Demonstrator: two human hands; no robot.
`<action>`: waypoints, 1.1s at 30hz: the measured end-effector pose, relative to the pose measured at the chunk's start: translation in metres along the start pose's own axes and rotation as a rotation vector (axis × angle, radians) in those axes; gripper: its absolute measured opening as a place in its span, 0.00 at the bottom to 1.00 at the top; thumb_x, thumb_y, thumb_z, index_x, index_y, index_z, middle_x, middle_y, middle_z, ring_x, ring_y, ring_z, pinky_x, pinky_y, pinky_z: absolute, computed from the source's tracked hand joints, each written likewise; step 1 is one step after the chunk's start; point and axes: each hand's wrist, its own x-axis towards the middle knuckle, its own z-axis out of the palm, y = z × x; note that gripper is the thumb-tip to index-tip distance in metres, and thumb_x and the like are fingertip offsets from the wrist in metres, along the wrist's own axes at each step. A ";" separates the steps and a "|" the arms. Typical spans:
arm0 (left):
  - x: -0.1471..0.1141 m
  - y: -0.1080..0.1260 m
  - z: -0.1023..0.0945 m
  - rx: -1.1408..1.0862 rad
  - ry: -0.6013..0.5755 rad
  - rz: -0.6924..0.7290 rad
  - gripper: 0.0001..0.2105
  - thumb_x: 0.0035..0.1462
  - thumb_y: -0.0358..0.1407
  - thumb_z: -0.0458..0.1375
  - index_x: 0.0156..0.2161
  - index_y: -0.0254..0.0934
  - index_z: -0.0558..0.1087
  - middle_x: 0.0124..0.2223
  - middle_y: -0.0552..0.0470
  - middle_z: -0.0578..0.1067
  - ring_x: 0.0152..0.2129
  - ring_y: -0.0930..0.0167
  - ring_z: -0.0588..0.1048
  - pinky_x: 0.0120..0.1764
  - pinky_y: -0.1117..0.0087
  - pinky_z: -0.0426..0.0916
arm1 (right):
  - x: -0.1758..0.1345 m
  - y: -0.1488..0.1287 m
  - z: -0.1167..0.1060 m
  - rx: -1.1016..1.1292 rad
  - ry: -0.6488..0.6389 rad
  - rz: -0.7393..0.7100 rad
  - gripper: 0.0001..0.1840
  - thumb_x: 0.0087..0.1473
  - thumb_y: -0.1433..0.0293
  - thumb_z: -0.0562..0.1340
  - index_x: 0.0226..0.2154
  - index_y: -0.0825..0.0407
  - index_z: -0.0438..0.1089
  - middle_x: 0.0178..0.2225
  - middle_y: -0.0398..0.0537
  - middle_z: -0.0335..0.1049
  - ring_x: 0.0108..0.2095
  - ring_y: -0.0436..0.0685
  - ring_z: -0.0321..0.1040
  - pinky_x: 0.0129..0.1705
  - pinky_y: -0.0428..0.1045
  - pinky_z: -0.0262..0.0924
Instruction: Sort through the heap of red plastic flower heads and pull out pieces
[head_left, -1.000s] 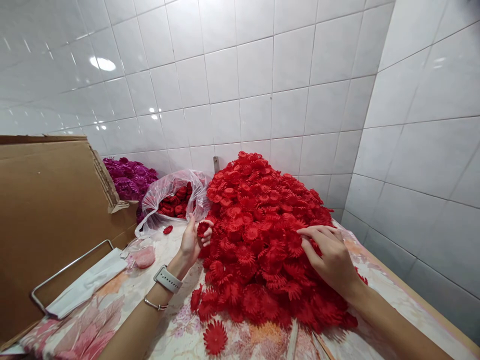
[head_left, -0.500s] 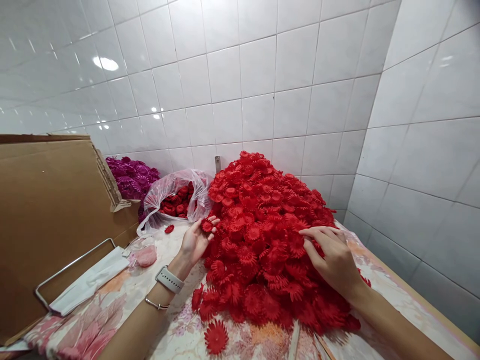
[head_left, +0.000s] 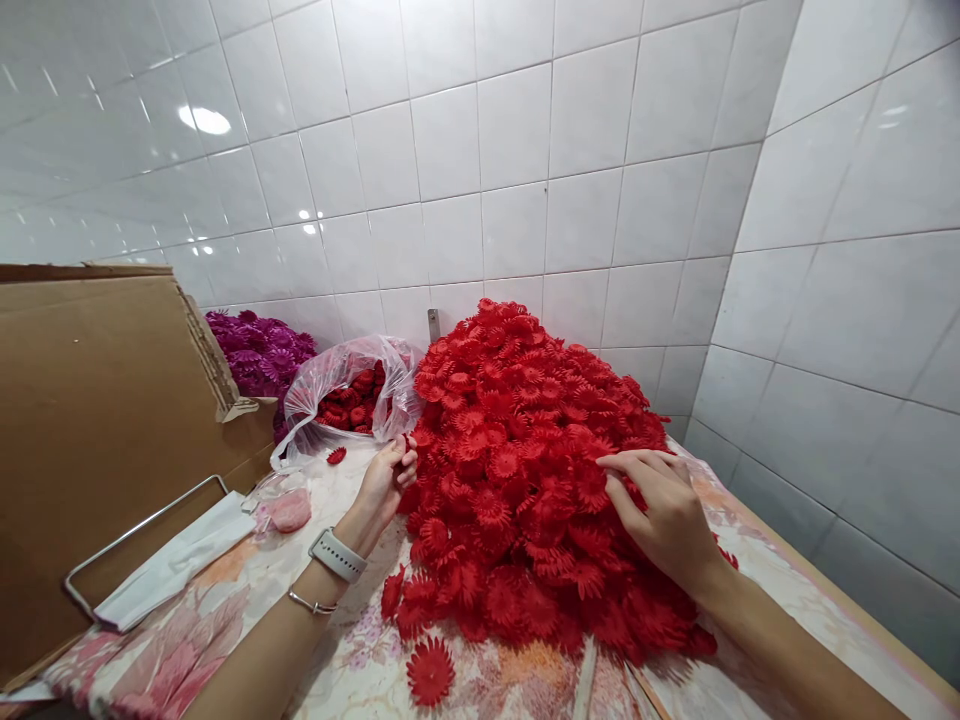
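Note:
A tall heap of red fabric flower pieces with fringed petals fills the middle of the table. At its left edge my left hand, wearing a watch and a bracelet, has its fingers curled around a red flower piece, mostly hidden by the fingers. Over the right side of the heap my right hand hovers or rests with fingers stretched forward and thumb slightly apart; nothing shows in its grasp. A single red flower lies in front of the heap.
A clear plastic bag with darker red flowers stands behind my left hand, near purple flowers. On the left are a cardboard box, a white folded sheet and a pink pouch. Tiled walls bound the table.
My left fingers have curled in over the red flower piece, which was in plain sight on the opened hand before. The right hand has stayed in place.

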 end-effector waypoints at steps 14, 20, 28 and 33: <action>-0.003 0.005 -0.005 -0.008 0.134 0.006 0.23 0.58 0.34 0.40 0.11 0.36 0.49 0.09 0.60 0.47 0.05 0.80 0.46 0.11 0.78 0.41 | -0.003 0.002 0.003 0.018 -0.009 0.000 0.06 0.52 0.75 0.53 0.31 0.52 0.65 0.27 0.47 0.71 0.30 0.56 0.68 0.39 0.54 0.56; -0.001 0.007 -0.002 -0.062 0.165 -0.001 0.19 0.58 0.32 0.39 0.20 0.34 0.65 0.15 0.53 0.65 0.10 0.77 0.61 0.15 0.77 0.57 | -0.003 0.003 0.002 0.007 -0.002 0.010 0.07 0.52 0.75 0.53 0.31 0.52 0.65 0.27 0.47 0.71 0.30 0.56 0.68 0.38 0.54 0.56; 0.007 -0.002 -0.001 -0.084 0.204 -0.004 0.12 0.58 0.28 0.44 0.28 0.32 0.67 0.24 0.50 0.72 0.19 0.76 0.70 0.23 0.77 0.66 | -0.002 0.003 0.002 -0.005 0.011 -0.003 0.07 0.52 0.75 0.53 0.31 0.52 0.65 0.27 0.47 0.71 0.30 0.56 0.68 0.38 0.53 0.56; 0.002 0.003 -0.003 -0.057 0.149 -0.016 0.13 0.57 0.33 0.46 0.21 0.34 0.62 0.13 0.60 0.56 0.08 0.80 0.54 0.11 0.79 0.49 | -0.002 0.003 0.002 0.006 0.002 0.005 0.07 0.52 0.75 0.53 0.30 0.52 0.65 0.27 0.47 0.71 0.30 0.56 0.68 0.38 0.53 0.56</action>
